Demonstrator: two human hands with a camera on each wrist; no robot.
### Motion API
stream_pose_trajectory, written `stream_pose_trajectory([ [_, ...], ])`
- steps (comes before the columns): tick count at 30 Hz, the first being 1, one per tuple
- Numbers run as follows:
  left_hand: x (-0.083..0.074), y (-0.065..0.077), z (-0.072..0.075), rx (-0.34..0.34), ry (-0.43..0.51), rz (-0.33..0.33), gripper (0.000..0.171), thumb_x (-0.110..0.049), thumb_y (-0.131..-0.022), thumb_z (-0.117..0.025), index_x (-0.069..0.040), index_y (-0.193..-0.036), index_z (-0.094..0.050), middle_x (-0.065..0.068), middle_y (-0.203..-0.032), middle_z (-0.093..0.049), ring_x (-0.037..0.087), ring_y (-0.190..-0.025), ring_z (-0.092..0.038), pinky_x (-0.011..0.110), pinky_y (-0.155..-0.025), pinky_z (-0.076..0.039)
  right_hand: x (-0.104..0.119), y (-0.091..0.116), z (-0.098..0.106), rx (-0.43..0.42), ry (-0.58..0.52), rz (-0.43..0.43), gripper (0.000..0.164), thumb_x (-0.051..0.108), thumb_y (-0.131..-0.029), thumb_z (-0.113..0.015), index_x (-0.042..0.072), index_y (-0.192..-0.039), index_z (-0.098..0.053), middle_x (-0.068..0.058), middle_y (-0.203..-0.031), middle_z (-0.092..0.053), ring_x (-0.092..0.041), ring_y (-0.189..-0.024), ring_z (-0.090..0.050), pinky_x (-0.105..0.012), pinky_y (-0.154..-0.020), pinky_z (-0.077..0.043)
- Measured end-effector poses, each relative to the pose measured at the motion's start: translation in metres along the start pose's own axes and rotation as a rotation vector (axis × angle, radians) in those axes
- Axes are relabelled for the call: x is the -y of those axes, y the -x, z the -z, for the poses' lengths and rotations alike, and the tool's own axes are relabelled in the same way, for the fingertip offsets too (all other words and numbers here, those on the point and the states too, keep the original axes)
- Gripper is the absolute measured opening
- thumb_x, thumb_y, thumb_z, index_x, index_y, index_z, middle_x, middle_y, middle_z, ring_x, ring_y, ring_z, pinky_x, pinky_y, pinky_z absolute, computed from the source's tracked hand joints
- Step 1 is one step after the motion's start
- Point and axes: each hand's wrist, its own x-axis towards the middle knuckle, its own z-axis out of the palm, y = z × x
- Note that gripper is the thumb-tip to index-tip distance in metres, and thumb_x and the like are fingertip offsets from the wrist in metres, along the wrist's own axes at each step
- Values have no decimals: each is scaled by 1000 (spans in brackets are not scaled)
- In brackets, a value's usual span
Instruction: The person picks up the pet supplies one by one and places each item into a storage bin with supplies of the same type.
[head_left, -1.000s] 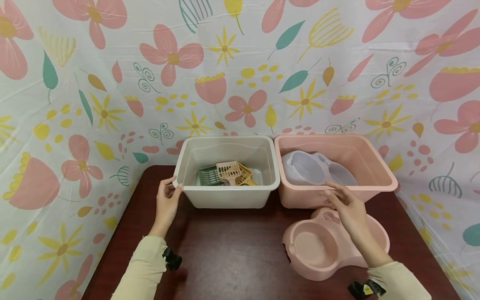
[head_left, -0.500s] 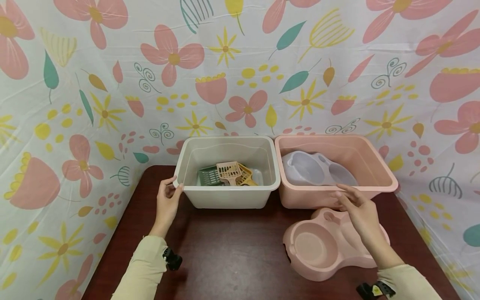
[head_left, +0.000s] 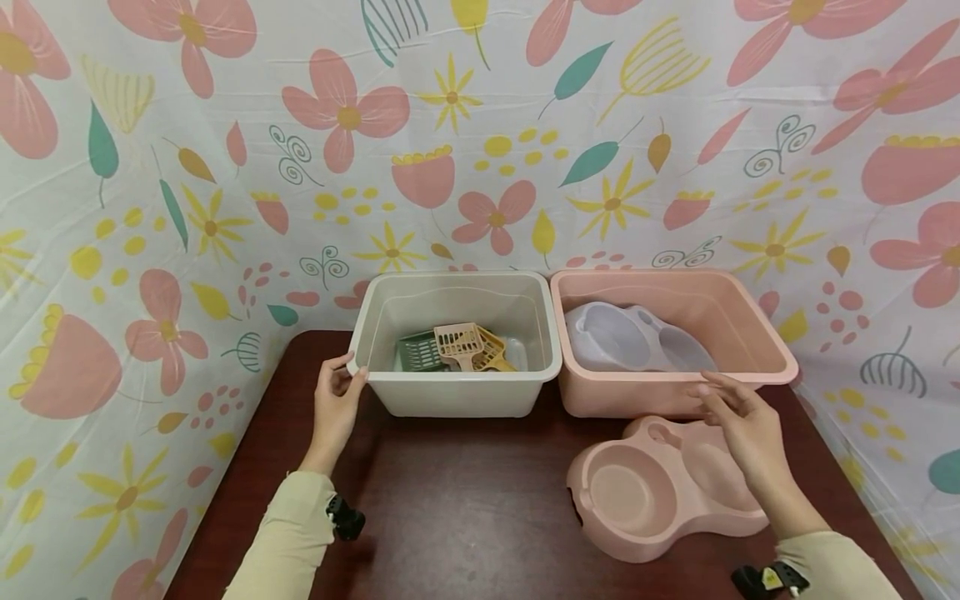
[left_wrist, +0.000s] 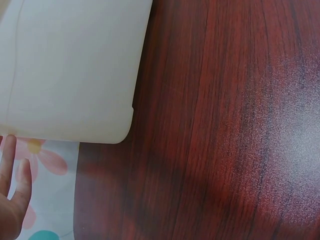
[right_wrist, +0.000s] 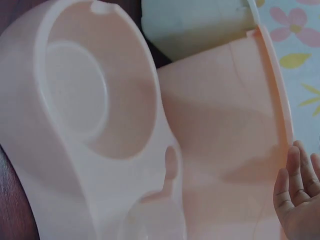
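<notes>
My left hand (head_left: 337, 408) holds the front left corner of a white litter box (head_left: 453, 397), thumb at the front rim and fingers by the left side. Three litter scoops lie inside: green (head_left: 418, 353), beige (head_left: 459, 340) and yellow (head_left: 493, 350). Beside it stands a pink litter box (head_left: 622, 398) with a lavender double pet bowl (head_left: 607, 336) tilted in it. Near that box's front rim, toward its right, is my right hand (head_left: 750, 429), fingers loosely extended and holding nothing. Under the right forearm a pink double pet bowl (head_left: 630, 500) rests on the table, partly covered.
Both boxes stand side by side at the back of the dark red wooden table (head_left: 465, 508). Directly behind rises a flower-printed cloth (head_left: 495, 125), which also hangs along the left and right sides.
My right hand has slid rightward along the pink box's front rim, uncovering more of the pink pet bowl. The left hand, both boxes and their contents stay in place.
</notes>
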Motion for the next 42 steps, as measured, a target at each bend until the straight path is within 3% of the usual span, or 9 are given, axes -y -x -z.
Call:
stream_pose_trajectory([
  [6, -2, 1, 0, -4, 3, -4, 40, -12, -100, -58, 1, -137, -48, 20, -117, -56, 11, -93, -53, 18, -77, -44, -13, -5, 9, -38, -12, 6, 35, 21, -98, -64, 10, -131, -62, 21, -93, -71, -1, -77, -65, -15, -66, -50],
  [12, -1, 0, 0, 1, 9, 2, 41, -12, -100, -59, 0, -137, -48, 19, -117, -56, 11, -94, -53, 18, -78, -44, -22, -8, 20, -66, -94, -17, 29, 18, -99, -63, 14, -127, -63, 18, -91, -72, 3, -77, -65, -13, -64, -50],
  [14, 3, -2, 0, -2, 24, 4, 40, -11, -100, -59, 0, -137, -48, 19, -117, -56, 13, -95, -53, 19, -78, -44, -22, -9, 23, -77, -109, -28, 27, 18, -99, -63, 17, -126, -64, 18, -90, -72, 4, -77, -64, -13, -64, -50],
  [18, 24, -10, -1, -25, 33, -26, 39, -14, -99, -61, -3, -136, -50, 15, -114, -58, 13, -94, -54, 19, -77, -44, -22, -10, 32, -90, -116, -38, 25, 17, -99, -62, 18, -124, -64, 19, -89, -72, 3, -75, -63, -12, -63, -49],
  [21, 20, -8, -2, -29, 20, -38, 39, -13, -100, -61, -2, -135, -50, 15, -113, -58, 12, -94, -54, 18, -77, -44, -26, -12, 37, -93, -138, -28, 22, 16, -99, -62, 19, -121, -64, 19, -89, -72, 2, -74, -64, -11, -63, -49],
  [25, -1, 0, -1, -15, 13, -25, 40, -10, -100, -59, 2, -136, -49, 18, -113, -57, 13, -93, -54, 18, -77, -44, -34, -14, 43, -102, -160, -24, 22, 15, -99, -62, 21, -120, -64, 19, -90, -72, 2, -73, -66, -12, -63, -49],
  [32, -1, 0, -1, -13, 16, -19, 40, -10, -100, -59, 2, -136, -49, 18, -114, -57, 14, -94, -54, 18, -77, -44, -40, -16, 51, -145, -146, -39, 22, 13, -98, -63, 26, -116, -66, 22, -86, -71, 3, -70, -65, -11, -62, -48],
  [37, 2, -2, -1, -10, 24, -18, 40, -9, -99, -60, 3, -136, -48, 21, -115, -57, 15, -94, -54, 18, -77, -43, -42, -17, 57, -161, -221, -38, 23, 12, -98, -63, 26, -115, -65, 19, -86, -72, 2, -70, -66, -11, -62, -48],
  [42, 21, -9, 0, -4, 37, 9, 40, -15, -101, -59, -4, -138, -48, 18, -118, -56, 15, -97, -53, 18, -79, -43, -45, -21, 66, -164, -224, -47, 22, 14, -98, -63, 23, -117, -64, 19, -85, -72, 3, -69, -66, -11, -61, -48],
])
